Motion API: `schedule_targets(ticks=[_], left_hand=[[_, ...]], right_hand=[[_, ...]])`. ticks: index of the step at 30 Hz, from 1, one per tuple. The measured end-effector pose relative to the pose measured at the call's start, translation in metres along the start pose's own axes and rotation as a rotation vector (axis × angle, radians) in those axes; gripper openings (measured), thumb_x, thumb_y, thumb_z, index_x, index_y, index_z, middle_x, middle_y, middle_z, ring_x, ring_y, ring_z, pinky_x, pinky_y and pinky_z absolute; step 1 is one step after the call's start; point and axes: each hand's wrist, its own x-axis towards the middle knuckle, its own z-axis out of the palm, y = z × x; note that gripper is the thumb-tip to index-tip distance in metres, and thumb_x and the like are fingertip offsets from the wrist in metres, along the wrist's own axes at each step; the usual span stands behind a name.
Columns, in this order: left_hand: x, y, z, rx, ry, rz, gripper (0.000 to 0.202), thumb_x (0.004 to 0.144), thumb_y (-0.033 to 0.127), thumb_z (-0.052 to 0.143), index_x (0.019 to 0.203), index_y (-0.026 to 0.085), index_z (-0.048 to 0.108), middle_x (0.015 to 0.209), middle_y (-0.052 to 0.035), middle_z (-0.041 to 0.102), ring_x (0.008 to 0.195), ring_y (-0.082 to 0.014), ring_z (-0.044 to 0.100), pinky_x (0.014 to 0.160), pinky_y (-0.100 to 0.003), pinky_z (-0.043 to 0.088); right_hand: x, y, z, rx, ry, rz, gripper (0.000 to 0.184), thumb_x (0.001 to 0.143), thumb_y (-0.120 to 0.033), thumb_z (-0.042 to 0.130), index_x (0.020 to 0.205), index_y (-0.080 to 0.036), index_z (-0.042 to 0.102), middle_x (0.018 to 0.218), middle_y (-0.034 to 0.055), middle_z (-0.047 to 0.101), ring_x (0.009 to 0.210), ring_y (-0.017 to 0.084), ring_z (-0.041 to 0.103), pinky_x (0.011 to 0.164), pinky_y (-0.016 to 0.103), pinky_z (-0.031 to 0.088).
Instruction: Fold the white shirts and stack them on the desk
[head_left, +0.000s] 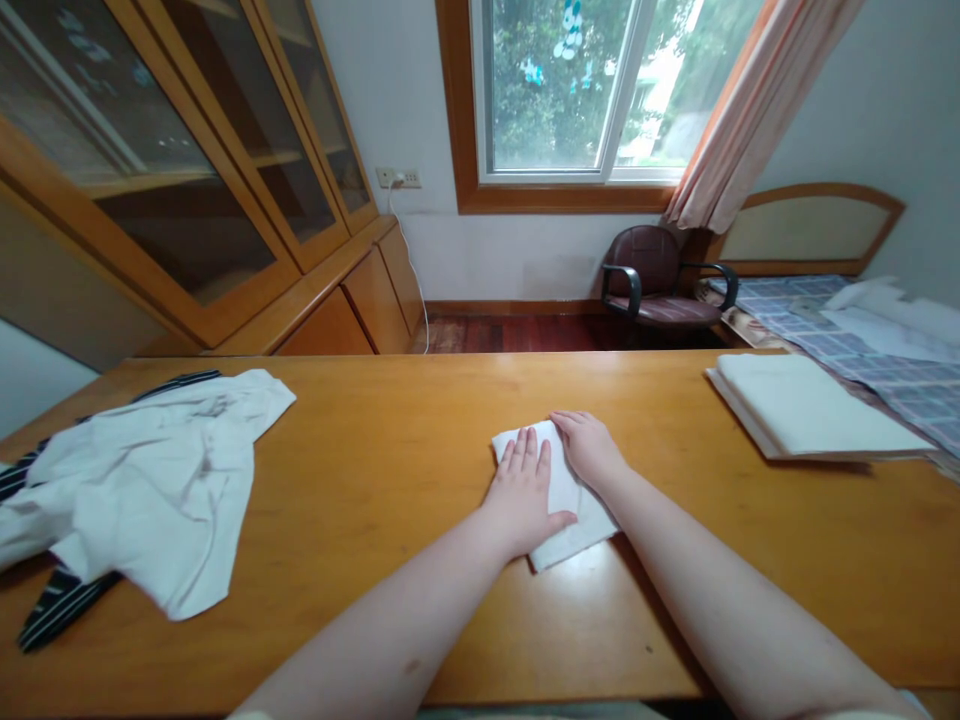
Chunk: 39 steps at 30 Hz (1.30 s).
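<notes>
A small folded white cloth (564,488) lies on the wooden table in front of me. My left hand (523,492) rests palm down on it, fingers spread and thumb reaching to the right. Along the cloth's upper right edge sits my right hand (589,450), its fingers stretched out over the corner and its palm side hidden. Neither hand visibly grips the cloth. On the left of the table, a crumpled white garment (161,490) is spread over a black striped garment (64,610). A stack of folded white cloth (806,405) lies at the far right.
The wooden table (360,460) spans the view. Beyond it stand a glass-door cabinet (315,250), a maroon armchair (656,270) and a bed with a checked cover (832,330). A white cord (412,265) hangs from the wall socket. A pink curtain (757,120) borders the window.
</notes>
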Motion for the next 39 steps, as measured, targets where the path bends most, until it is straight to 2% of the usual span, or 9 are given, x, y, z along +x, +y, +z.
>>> schedule_targets(ticks=[6,9,12,15,20,25,29,33,39], left_hand=[[0.0,-0.002,-0.008,-0.042,-0.062,-0.008,0.108,0.068,0.072,0.049,0.146,0.005,0.016,0.153,-0.0231,0.004,0.14,-0.0363,-0.004,0.112,-0.053,0.003],[0.0,-0.002,-0.011,-0.061,-0.071,-0.016,0.109,0.066,0.073,0.05,0.146,0.005,0.019,0.153,-0.0223,0.005,0.141,-0.0351,-0.002,0.113,-0.05,0.003],[0.001,-0.005,-0.013,-0.083,-0.093,-0.02,0.113,0.063,0.075,0.051,0.145,0.004,0.019,0.153,-0.022,0.003,0.141,-0.0341,-0.003,0.114,-0.048,0.003],[0.005,-0.015,-0.016,-0.1,-0.126,0.027,0.117,0.062,0.076,0.051,0.145,0.002,0.015,0.153,-0.0222,0.0,0.141,-0.0322,-0.004,0.114,-0.046,0.002],[0.011,-0.031,-0.02,-0.094,-0.088,0.025,0.118,0.063,0.074,0.052,0.147,0.006,0.006,0.154,-0.0199,0.003,0.141,-0.0313,-0.004,0.113,-0.051,-0.001],[0.005,-0.012,-0.009,-0.012,0.07,-0.116,0.089,0.082,0.062,0.04,0.145,0.003,0.019,0.153,-0.0214,0.01,0.141,-0.0318,-0.003,0.113,-0.052,-0.002],[-0.008,0.011,0.0,-0.005,0.002,0.07,0.086,0.083,0.061,0.038,0.147,0.007,0.019,0.153,-0.0174,0.011,0.142,-0.0293,-0.002,0.114,-0.051,-0.002],[-0.016,0.019,-0.005,-0.03,-0.096,0.244,0.074,0.087,0.055,0.035,0.148,0.016,0.02,0.153,-0.0134,0.016,0.142,-0.026,0.005,0.113,-0.053,-0.003],[-0.017,0.02,-0.015,-0.1,-0.224,0.532,0.058,0.087,0.022,0.034,0.144,0.032,0.027,0.15,0.0004,0.029,0.141,-0.0201,0.017,0.112,-0.056,0.001]], right_hand=[[0.001,0.004,0.007,0.021,-0.105,0.096,0.041,0.091,-0.021,0.035,0.125,-0.018,0.057,0.134,0.007,0.053,0.128,0.023,0.043,0.107,0.043,0.03],[0.0,0.003,0.004,0.005,-0.07,0.104,0.041,0.092,-0.02,0.035,0.126,-0.018,0.057,0.136,0.0093,0.051,0.13,0.025,0.039,0.107,0.048,0.028],[-0.004,-0.001,-0.005,0.026,-0.01,-0.074,0.041,0.092,-0.022,0.036,0.128,-0.017,0.054,0.141,0.0103,0.045,0.135,0.024,0.032,0.11,0.048,0.023],[-0.007,-0.005,-0.01,0.11,-0.104,-0.259,0.043,0.094,-0.029,0.035,0.135,-0.021,0.047,0.143,0.0078,0.043,0.134,0.02,0.033,0.111,0.045,0.023],[-0.005,-0.002,-0.002,0.096,-0.163,-0.137,0.051,0.094,-0.036,0.034,0.141,-0.017,0.039,0.146,0.0098,0.036,0.137,0.021,0.029,0.112,0.043,0.024],[-0.002,0.0,0.006,0.058,-0.155,-0.039,0.053,0.094,-0.036,0.034,0.142,-0.014,0.036,0.146,0.0117,0.035,0.137,0.023,0.028,0.112,0.044,0.023],[-0.003,0.001,0.005,0.11,-0.164,-0.027,0.051,0.094,-0.035,0.033,0.142,-0.019,0.037,0.147,0.0098,0.034,0.137,0.022,0.027,0.111,0.045,0.024],[-0.002,0.005,0.001,0.211,-0.207,0.007,0.049,0.095,-0.036,0.031,0.141,-0.022,0.04,0.148,0.0069,0.034,0.138,0.022,0.026,0.111,0.047,0.022],[0.0,0.011,-0.001,0.354,-0.148,-0.022,0.044,0.091,-0.035,0.043,0.132,-0.021,0.052,0.139,0.0081,0.047,0.132,0.022,0.037,0.11,0.045,0.025]])
